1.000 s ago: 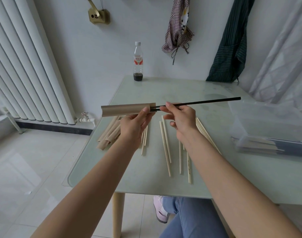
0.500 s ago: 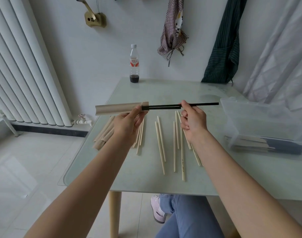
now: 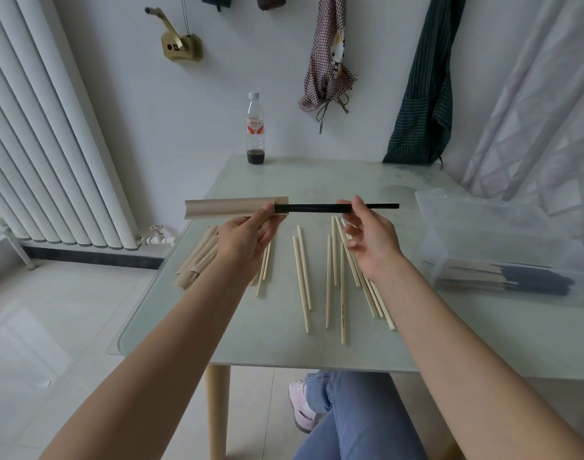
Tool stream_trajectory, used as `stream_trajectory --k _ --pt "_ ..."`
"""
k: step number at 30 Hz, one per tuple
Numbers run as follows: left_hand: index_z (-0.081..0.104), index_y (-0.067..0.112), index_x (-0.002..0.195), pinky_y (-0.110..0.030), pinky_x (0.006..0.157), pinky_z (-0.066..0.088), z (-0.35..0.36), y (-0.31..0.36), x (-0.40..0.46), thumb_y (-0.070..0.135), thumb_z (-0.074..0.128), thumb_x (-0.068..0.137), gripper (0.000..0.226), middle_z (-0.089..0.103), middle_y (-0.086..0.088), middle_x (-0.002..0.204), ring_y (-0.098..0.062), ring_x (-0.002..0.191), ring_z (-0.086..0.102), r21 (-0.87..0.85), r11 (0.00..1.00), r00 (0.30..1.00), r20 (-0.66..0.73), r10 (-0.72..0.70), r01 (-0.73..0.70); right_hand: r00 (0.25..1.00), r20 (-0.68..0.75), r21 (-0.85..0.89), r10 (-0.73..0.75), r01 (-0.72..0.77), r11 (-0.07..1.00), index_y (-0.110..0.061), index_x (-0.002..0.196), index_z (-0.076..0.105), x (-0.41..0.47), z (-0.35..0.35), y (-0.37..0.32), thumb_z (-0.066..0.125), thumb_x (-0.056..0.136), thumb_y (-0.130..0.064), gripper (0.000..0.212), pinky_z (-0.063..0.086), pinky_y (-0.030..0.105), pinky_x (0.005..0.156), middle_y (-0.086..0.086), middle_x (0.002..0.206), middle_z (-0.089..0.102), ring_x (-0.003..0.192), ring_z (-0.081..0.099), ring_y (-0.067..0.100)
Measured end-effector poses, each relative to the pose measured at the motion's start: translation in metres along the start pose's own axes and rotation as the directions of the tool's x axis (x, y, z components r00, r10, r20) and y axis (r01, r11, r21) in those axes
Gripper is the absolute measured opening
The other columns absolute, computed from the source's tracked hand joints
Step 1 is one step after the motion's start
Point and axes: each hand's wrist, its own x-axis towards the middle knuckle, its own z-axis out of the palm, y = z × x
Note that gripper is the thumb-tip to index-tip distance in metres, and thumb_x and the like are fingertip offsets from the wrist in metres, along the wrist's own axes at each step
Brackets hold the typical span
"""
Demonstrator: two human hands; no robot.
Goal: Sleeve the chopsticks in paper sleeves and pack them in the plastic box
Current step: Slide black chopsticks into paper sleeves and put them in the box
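Two black chopsticks now sit deeper in the kraft sleeve, pinched by the left hand at nine o'clock; right hand pinches them, nearly sleeved.

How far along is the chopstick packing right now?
Early to midway, it seems. Done: a few sleeved black pairs lie in the plastic box. In hand: the left hand holds a paper sleeve while the right hand pinches the black chopsticks, only partly inside it. Left: the wooden chopsticks on the table and spare sleeves.
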Motion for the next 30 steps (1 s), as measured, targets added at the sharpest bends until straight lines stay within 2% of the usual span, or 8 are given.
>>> stream_trajectory --k 4,8,10,12,15,22,27,30 --pt "0.061 -0.008 0.092 -0.015 0.061 0.057 0.006 -0.003 -0.005 0.003 0.059 0.089 0.012 0.073 -0.01 0.07 -0.013 0.066 0.072 0.016 1.0 1.0 -0.01 -0.002 0.003 1.0 0.018 -0.016 0.016 -0.016 1.0 -0.018 0.09 0.071 -0.008 -0.003 -0.003 0.058 0.091 -0.032 0.019 0.033 0.014 0.041 -0.004 0.082 0.061 0.066 0.048 0.007" --pt "0.061 -0.009 0.094 -0.016 0.062 0.057 0.011 -0.002 -0.013 0.003 0.059 0.089 0.013 0.073 -0.01 0.071 -0.013 0.066 0.072 0.013 1.0 1.0 -0.006 -0.011 0.011 0.983 -0.175 0.065 -0.054 0.066 0.996 -0.015 0.097 0.067 -0.015 -0.017 -0.015 0.064 0.089 -0.024 0.012 0.037 0.017 0.046 -0.003 0.082 0.067 0.066 0.053 0.006" --pt "0.061 -0.01 0.096 -0.015 0.061 0.056 0.015 -0.004 -0.019 0.004 0.06 0.089 0.016 0.073 -0.01 0.073 -0.013 0.068 0.072 0.012 1.0 1.0 0.011 -0.023 0.023 0.961 -0.255 0.071 -0.103 0.125 0.99 -0.018 0.109 0.061 -0.02 -0.018 -0.016 0.067 0.086 -0.019 0.024 0.037 0.016 0.045 0.0 0.084 0.068 0.065 0.054 0.007" --pt "0.061 -0.011 0.097 -0.015 0.059 0.055 0.02 -0.007 -0.026 0.003 0.06 0.088 0.017 0.073 -0.011 0.075 -0.014 0.07 0.072 0.015 0.999 0.999 0.027 -0.036 0.036 0.934 -0.316 0.023 -0.169 0.186 0.982 -0.023 0.117 0.056 -0.025 -0.02 -0.016 0.068 0.086 -0.017 0.035 0.037 0.016 0.043 0.001 0.083 0.068 0.062 0.053 0.007" --pt "0.062 -0.009 0.093 -0.016 0.067 0.057 0.023 -0.015 -0.032 0.003 0.059 0.089 0.013 0.073 -0.01 0.074 -0.013 0.07 0.072 0.024 0.999 0.998 0.05 -0.043 0.042 0.907 -0.334 -0.117 -0.255 0.228 0.966 -0.019 0.111 0.063 -0.03 -0.025 -0.015 0.06 0.091 -0.02 0.02 0.035 0.016 0.04 -0.003 0.076 0.067 0.053 0.052 0.008" --pt "0.063 -0.005 0.088 -0.021 0.084 0.054 0.034 -0.029 -0.034 0.004 0.059 0.089 0.01 0.073 -0.009 0.072 -0.013 0.071 0.072 0.042 0.998 0.996 0.068 -0.05 0.047 0.911 -0.252 -0.343 -0.325 0.23 0.911 -0.011 0.106 0.068 -0.033 -0.035 -0.016 0.054 0.093 -0.028 0.025 0.037 0.014 0.037 -0.001 0.095 0.068 0.051 0.057 0.005" --pt "0.059 -0.011 0.101 -0.02 0.075 0.057 0.043 -0.038 -0.028 0.004 0.061 0.088 0.02 0.073 -0.011 0.075 -0.015 0.072 0.073 0.017 0.997 0.996 0.047 -0.076 0.075 0.909 -0.175 -0.473 -0.379 0.26 0.842 -0.009 0.095 0.068 -0.033 -0.044 -0.024 0.052 0.094 -0.024 0.022 0.047 0.022 0.048 0.003 0.087 0.065 0.061 0.057 0.009" --pt "0.061 -0.011 0.097 -0.017 0.071 0.057 0.051 -0.046 -0.027 0.003 0.061 0.087 0.017 0.073 -0.011 0.076 -0.014 0.071 0.072 0.04 0.995 0.994 0.061 -0.089 0.087 0.881 -0.031 -0.775 -0.473 0.278 0.567 0.005 0.098 0.064 -0.032 -0.059 -0.026 0.05 0.093 -0.015 0.025 0.045 0.029 0.073 0.018 0.092 0.063 0.079 0.054 0.019"
